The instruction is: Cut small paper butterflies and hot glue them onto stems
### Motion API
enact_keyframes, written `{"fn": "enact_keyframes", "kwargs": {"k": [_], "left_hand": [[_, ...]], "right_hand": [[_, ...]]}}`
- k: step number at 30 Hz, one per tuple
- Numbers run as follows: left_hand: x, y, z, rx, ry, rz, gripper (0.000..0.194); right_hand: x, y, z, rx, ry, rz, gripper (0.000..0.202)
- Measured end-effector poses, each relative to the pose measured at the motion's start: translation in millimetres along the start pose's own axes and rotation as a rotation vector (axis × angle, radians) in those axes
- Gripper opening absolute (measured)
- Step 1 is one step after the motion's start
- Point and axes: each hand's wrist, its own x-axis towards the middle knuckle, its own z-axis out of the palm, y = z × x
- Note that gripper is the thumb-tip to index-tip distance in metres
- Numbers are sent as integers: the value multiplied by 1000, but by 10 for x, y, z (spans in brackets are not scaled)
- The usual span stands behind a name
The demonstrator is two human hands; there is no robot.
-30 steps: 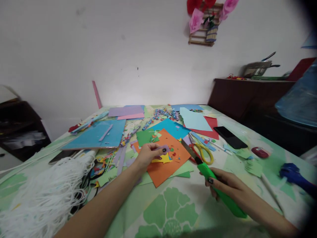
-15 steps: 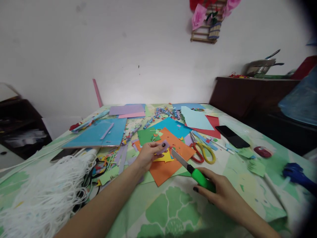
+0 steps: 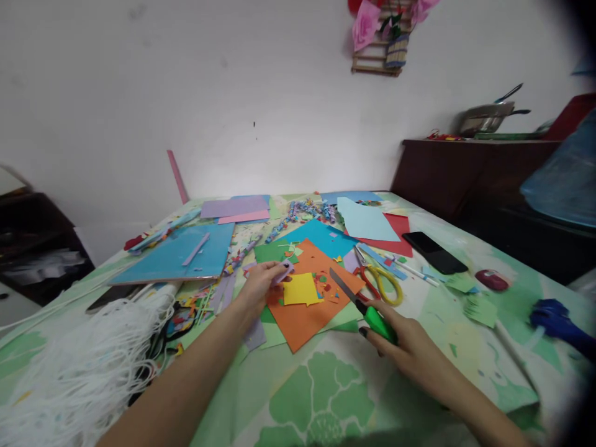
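Observation:
Between its thumb and fingers, my left hand [image 3: 263,282] pinches a small piece of purple paper [image 3: 285,269]. Wrapped round the green handle of a knife [image 3: 380,324], my right hand [image 3: 407,341] keeps its blade pointing up and left over an orange paper sheet [image 3: 298,326]. A yellow paper square [image 3: 298,290] lies on the orange sheet, just right of my left fingertips. Small coloured scraps [image 3: 328,288] are scattered beside it. Scissors with red and yellow handles [image 3: 386,282] rest right of the sheet, beyond my right hand.
White string [image 3: 84,372] is heaped at the left, with a blue sheet pack [image 3: 179,251] behind it. Blue paper [image 3: 321,234] and green paper [image 3: 270,251] lie behind the orange sheet. A black phone [image 3: 434,252] and blue glue gun [image 3: 561,326] are at the right.
My left hand has moved left with the purple piece, uncovering more of the yellow square. The knife has drawn away from the purple piece, its blade now farther right. The view has shifted slightly.

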Motion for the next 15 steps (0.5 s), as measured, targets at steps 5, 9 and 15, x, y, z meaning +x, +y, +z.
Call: {"fn": "enact_keyframes", "kwargs": {"k": [5, 9, 15], "left_hand": [[-221, -41, 237, 31, -183, 23, 22], [-304, -65, 294, 77, -199, 63, 24], [-259, -32, 249, 270, -153, 89, 24]], "right_hand": [[-72, -100, 126, -30, -109, -25, 22], [-81, -142, 173, -88, -104, 2, 18], [-68, -78, 180, -143, -72, -14, 21]]}}
